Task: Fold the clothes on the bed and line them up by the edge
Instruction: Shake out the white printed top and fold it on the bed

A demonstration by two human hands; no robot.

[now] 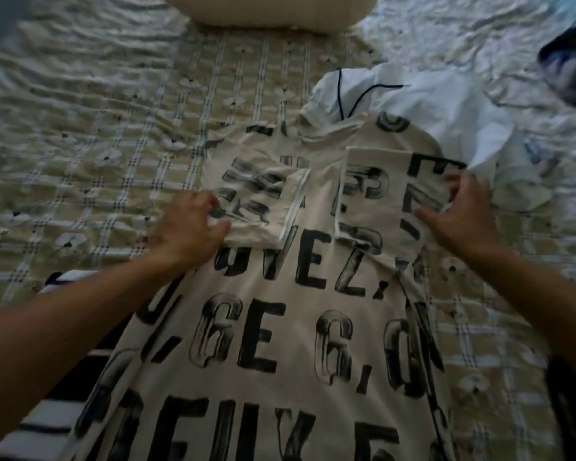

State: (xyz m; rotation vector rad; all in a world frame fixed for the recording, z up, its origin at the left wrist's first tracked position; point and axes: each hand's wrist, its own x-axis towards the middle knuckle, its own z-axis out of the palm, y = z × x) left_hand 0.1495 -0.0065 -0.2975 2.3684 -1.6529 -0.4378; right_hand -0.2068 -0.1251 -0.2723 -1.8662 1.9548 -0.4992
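Item: cream lettered T-shirt (pixel 280 327), flat on the quilted bedspread (pixel 80 161), both sleeves turned inward. Left hand (pixel 187 227) pinches the left fold. Right hand (pixel 459 214) grips the right edge, thumb on top. Advised: keep the side folds parallel and smooth out creases before doubling lengthwise. Adjacent: white garment (pixel 429 104), striped garment (pixel 47 410), pillow (pixel 263 8).

All cloth, matt.
Cream T-shirt (pixel 280 327) soft knit, black print; bedspread (pixel 97 144) puckered, rough weave; white garment (pixel 446 111) thin, smooth, creased.
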